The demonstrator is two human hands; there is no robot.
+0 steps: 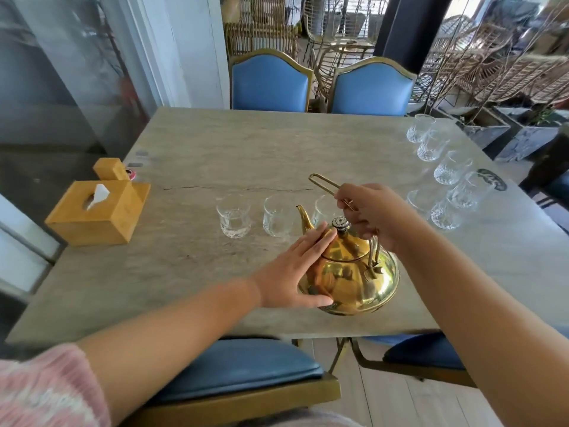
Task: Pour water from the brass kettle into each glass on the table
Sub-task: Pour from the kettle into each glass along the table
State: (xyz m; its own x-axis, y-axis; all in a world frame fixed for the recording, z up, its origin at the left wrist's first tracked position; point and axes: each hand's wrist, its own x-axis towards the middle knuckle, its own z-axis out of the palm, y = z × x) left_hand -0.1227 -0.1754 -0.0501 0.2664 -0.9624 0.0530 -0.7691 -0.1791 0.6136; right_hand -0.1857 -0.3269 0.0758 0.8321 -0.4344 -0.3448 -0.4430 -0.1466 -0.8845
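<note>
The brass kettle [357,278] stands on the stone table [191,260] near its front edge, spout pointing away towards the glasses. My right hand [369,211] grips the kettle's thin wire handle above the lid. My left hand [295,269] lies flat with straight fingers against the kettle's left side and lid. Just beyond the spout stand a left glass [233,215], a middle glass [277,216] and a third glass [323,209], partly hidden by my right hand. Several more glasses [452,167] line the table's right edge.
A wooden tissue box [95,214] with a smaller wooden box [112,168] behind it sits at the table's left edge. Two blue chairs [271,81] stand at the far side, two blue seats [234,368] at the near side. Wicker furniture fills the background.
</note>
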